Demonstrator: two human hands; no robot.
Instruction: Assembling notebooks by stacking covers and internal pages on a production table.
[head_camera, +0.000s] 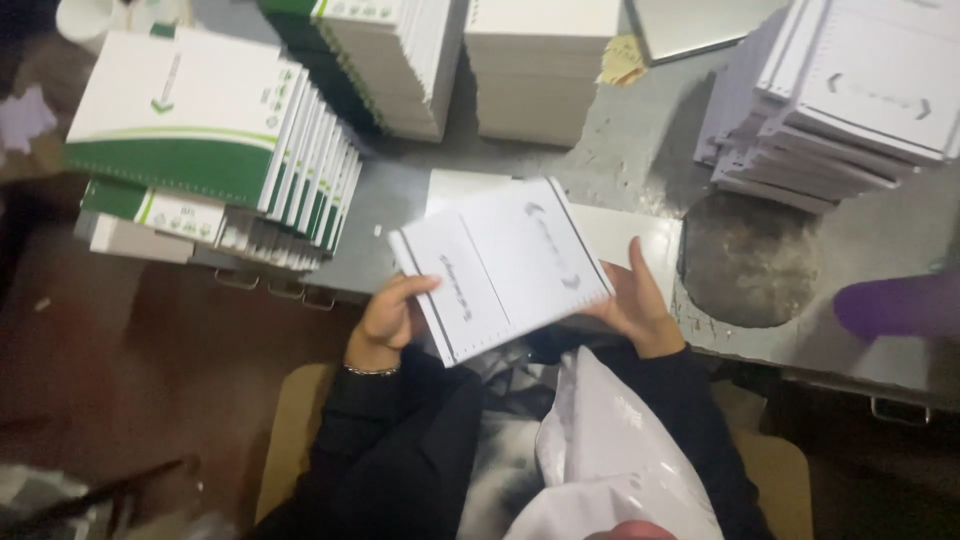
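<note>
Both hands hold a white notebook cover sheet over the worktop edge.
Left hand (388, 315) and right hand (632, 300) pinch opposite sides of the cover sheet (500, 265); best kept level and squared. Beyond, on the grey worktop (640, 160), stand green-and-white notebook stacks (215, 130).

Grey metal table (640, 150), scratched, with a big dark round patch (748, 258). On top: a leaning stack of green and white notebooks (215, 130) at the left, two white stacks (540, 60) at the back, a pale stack (830, 90) at the right, flat white sheets (640, 235) in the middle.
</note>
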